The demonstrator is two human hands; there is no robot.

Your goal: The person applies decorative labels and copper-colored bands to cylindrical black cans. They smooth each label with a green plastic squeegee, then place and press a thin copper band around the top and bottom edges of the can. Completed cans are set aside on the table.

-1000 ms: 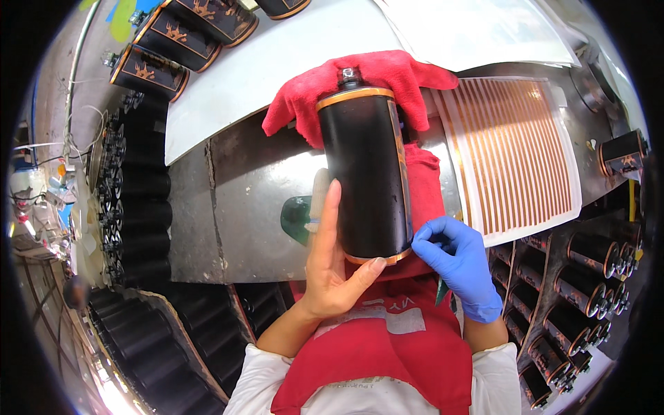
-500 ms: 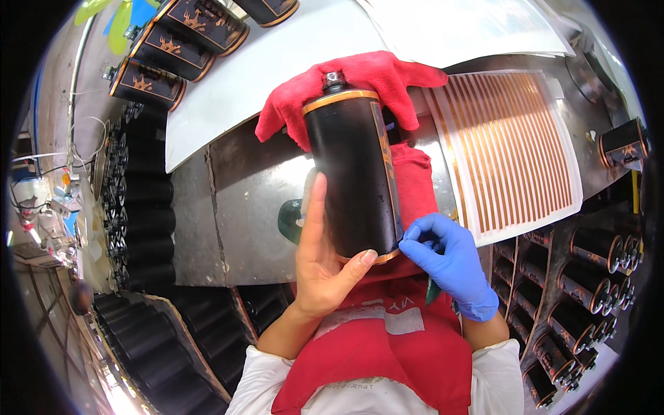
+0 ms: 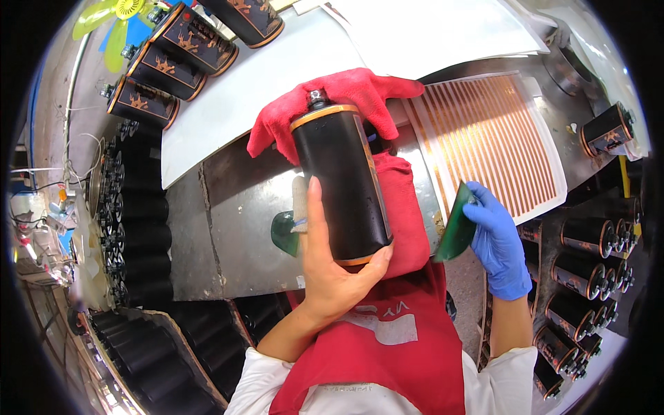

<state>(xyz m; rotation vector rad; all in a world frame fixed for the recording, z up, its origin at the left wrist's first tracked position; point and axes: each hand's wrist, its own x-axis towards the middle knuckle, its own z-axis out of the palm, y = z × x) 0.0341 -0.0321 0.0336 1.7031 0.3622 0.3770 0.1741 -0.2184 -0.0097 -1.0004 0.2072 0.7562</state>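
Note:
A black bottle (image 3: 339, 187) with gold bands near both ends lies tilted on red cloth (image 3: 373, 90), its neck pointing away from me. My bare left hand (image 3: 332, 277) grips its near end, the thumb across the base and a finger along the left side. Beside that finger shows a beige wrap (image 3: 299, 204), seemingly on another finger. Off to the bottle's right, my blue-gloved right hand (image 3: 499, 238) holds a flat green scraper (image 3: 456, 225) between thumb and fingers. Left of the bottle, a second green piece (image 3: 283, 233) rests on the metal table, partly hidden.
A white sheet with copper-gold strips (image 3: 491, 149) lies right of the bottle. Decorated black bottles (image 3: 166, 66) stand at the back left, and one (image 3: 607, 131) at the far right. Several more fill racks (image 3: 584, 270) at right and lower left. White boards (image 3: 221, 124) cover the table's back.
My right hand has moved right, away from the bottle's near edge, and the scraper, mostly hidden before, now shows plainly. My left hand keeps its hold. The whole view has shifted slightly.

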